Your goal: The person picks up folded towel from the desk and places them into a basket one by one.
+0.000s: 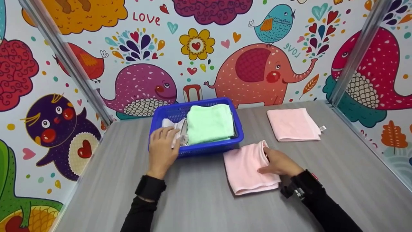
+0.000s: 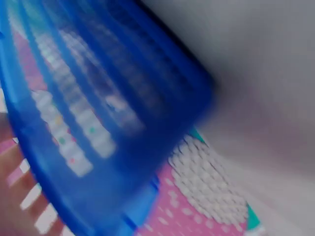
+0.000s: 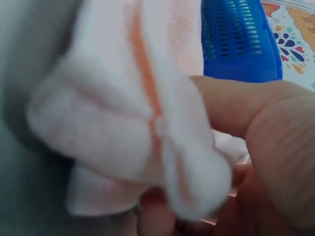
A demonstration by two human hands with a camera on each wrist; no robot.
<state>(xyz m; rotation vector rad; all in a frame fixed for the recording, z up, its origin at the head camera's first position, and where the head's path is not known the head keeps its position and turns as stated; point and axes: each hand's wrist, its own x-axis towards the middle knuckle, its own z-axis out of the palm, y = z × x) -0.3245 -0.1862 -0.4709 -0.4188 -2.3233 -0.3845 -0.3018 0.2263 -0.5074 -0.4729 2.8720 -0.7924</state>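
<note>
A folded pink towel (image 1: 246, 170) lies on the table in front of the basket. My right hand (image 1: 280, 162) grips its right edge, thumb on top and fingers tucked under the folded layers. Up close in the right wrist view, the held towel (image 3: 113, 128) shows thick folds and an orange-pink stripe between layers. My left hand (image 1: 163, 149) holds the front left corner of the blue plastic basket (image 1: 212, 147), fingers over the rim. Inside the basket sit a folded light green towel (image 1: 210, 124) and a whitish cloth (image 1: 168, 122) near my left fingers.
Another folded pink towel (image 1: 293, 125) with a small white tag lies at the back right of the grey table (image 1: 199, 199). The patterned wall panel (image 1: 199, 80) rises just behind the basket. Metal posts (image 1: 357, 48) stand at the back corners.
</note>
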